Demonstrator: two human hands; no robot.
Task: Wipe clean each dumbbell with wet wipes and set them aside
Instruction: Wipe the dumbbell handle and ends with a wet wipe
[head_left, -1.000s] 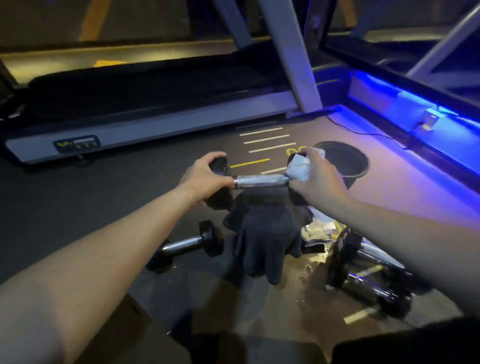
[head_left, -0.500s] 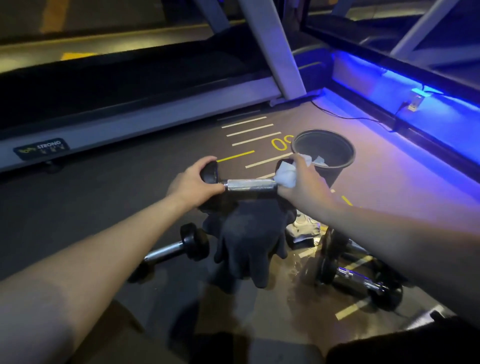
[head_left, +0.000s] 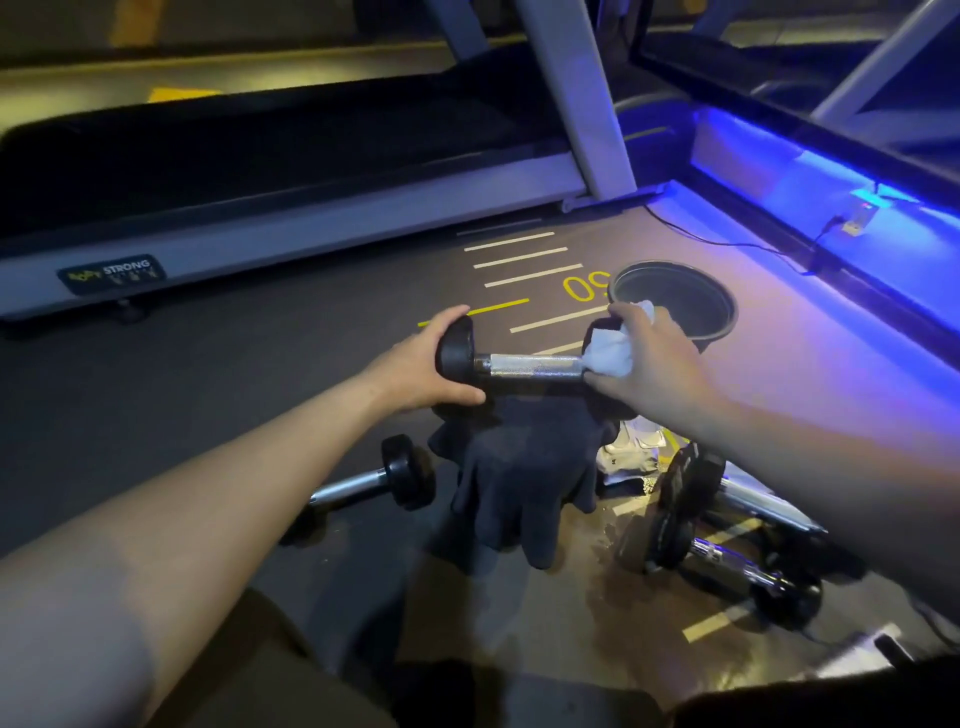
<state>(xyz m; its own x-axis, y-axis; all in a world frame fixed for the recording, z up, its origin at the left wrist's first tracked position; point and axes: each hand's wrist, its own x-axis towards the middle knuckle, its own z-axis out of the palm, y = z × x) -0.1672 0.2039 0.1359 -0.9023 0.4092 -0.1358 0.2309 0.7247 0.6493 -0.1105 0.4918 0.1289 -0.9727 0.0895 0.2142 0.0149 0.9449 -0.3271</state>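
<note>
open floor (head_left: 260, 415) left, bucket (head_left: 724, 325) and dumbbells (head_left: 727, 561) crowding right

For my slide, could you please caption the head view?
Left hand steadies a dumbbell while right hand wipes its end with a wet wipe.

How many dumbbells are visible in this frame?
4, possibly more hidden under the right arm: one held dumbbell between both hands, one floor dumbbell lower left, two stacked dumbbells at right.
</note>
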